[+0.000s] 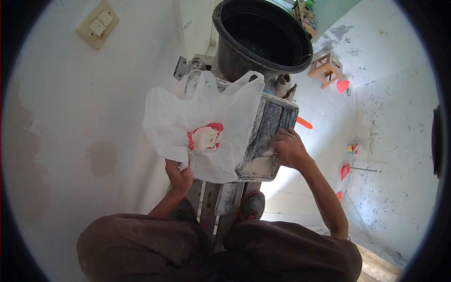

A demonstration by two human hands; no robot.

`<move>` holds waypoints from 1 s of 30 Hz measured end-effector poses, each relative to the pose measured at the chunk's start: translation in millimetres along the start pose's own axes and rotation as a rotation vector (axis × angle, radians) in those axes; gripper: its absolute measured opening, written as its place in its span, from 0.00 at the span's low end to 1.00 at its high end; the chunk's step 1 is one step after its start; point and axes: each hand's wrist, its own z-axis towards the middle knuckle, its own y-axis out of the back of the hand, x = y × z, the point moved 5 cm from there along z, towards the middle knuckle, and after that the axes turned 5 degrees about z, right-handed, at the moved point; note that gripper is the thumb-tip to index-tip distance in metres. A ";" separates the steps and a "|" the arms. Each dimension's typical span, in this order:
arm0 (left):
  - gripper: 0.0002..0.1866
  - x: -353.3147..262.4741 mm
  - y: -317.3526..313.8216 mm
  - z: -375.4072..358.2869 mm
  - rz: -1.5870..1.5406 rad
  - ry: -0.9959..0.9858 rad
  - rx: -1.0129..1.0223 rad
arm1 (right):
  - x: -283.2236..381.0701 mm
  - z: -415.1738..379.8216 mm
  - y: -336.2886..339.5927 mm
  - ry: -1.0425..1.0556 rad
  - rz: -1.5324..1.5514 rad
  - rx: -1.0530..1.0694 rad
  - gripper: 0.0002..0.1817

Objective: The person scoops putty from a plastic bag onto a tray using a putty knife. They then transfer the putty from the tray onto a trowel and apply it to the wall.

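Note:
A white plastic bag [164, 117] lies open over the left part of a dark, powder-smeared tray [272, 117]. Inside the bag is white powder [205, 137], seen within a red patch. My left hand [179, 176] is closed on the bag's lower left edge. At the tray's right side, my right hand [287, 149] has its fingers curled down over the rim; what they hold, if anything, is hidden. Below those fingers a pale heap of powder [257, 167] rests in the tray's lower corner.
A large black bucket [230, 51] stands beyond the tray. Wooden planks [209, 202] lie under my shoes [252, 207]. The wall with a switch [101, 23] is at left. A small stool [325, 70] and a can [352, 148] are on the floor at right.

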 end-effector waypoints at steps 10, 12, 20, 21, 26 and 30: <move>0.13 -4.9 -2.5 1.8 -0.052 0.072 0.019 | -7.0 3.9 -15.1 0.058 0.037 0.089 0.12; 0.13 3.6 -1.8 1.6 -0.009 0.039 0.031 | -7.6 7.1 -1.6 -0.003 0.028 0.060 0.12; 0.07 -6.3 -2.2 2.6 0.088 -0.058 -0.025 | -9.9 8.9 -1.2 -0.056 0.045 0.039 0.10; 0.07 -4.7 -2.6 1.5 0.034 -0.023 -0.028 | -6.9 7.7 -11.6 -0.007 0.037 0.088 0.09; 0.07 3.2 -2.0 1.1 0.106 -0.061 -0.045 | -11.8 11.2 0.6 -0.074 0.098 0.045 0.14; 0.07 4.8 -4.0 2.7 0.029 -0.035 -0.040 | -6.8 7.4 0.8 0.012 0.049 0.036 0.10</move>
